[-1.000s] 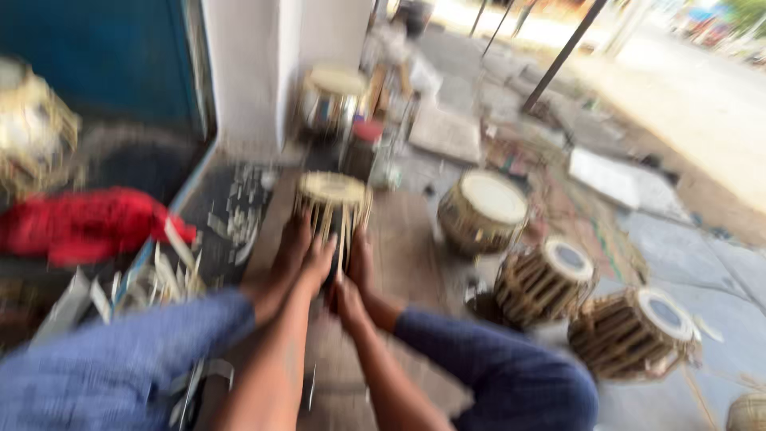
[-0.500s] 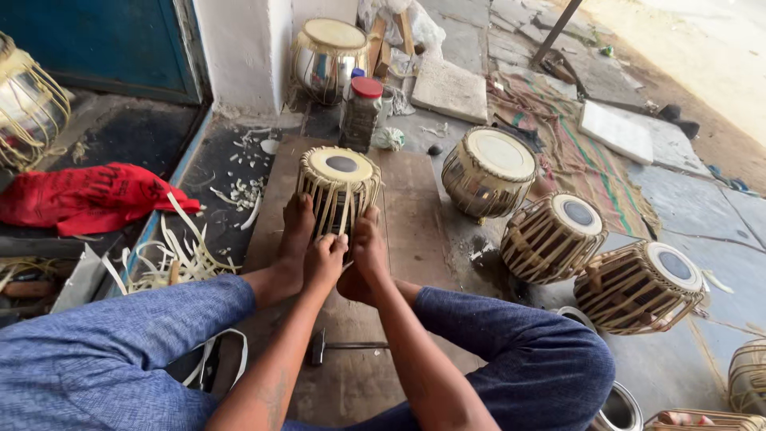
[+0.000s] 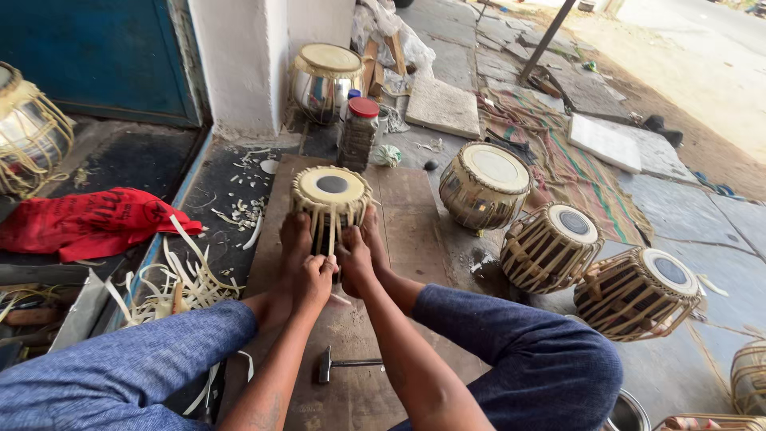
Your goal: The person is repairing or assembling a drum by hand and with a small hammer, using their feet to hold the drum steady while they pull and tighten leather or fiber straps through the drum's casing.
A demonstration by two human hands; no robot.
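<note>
Item, centre of the frame: small wooden hand drum laced with pale hide straps, its cream skin marked by a black round patch [image 3: 331, 199]; it lies tilted, head facing you and upward, long axis running away from you toward the upper frame; your bare feet brace it on either side upon a brown wooden board [image 3: 403, 207]; your left hand [image 3: 313, 277] and your right hand [image 3: 353, 257] sit just below it, side by side and touching, both curled tight on a strap at the drum's near edge, the right a little nearer the shell; the drum therefore lies straight ahead of both hands. Item, lower centre: small metal hammer with dark head [image 3: 343, 364], flat on the board, between your forearms. Item, right of frame: three strapped drums [image 3: 550, 243], rounded, glossy or ribbed. Item, left: crumpled red cloth [image 3: 88, 223]; pale curled strap offcuts [image 3: 179, 279].
</note>
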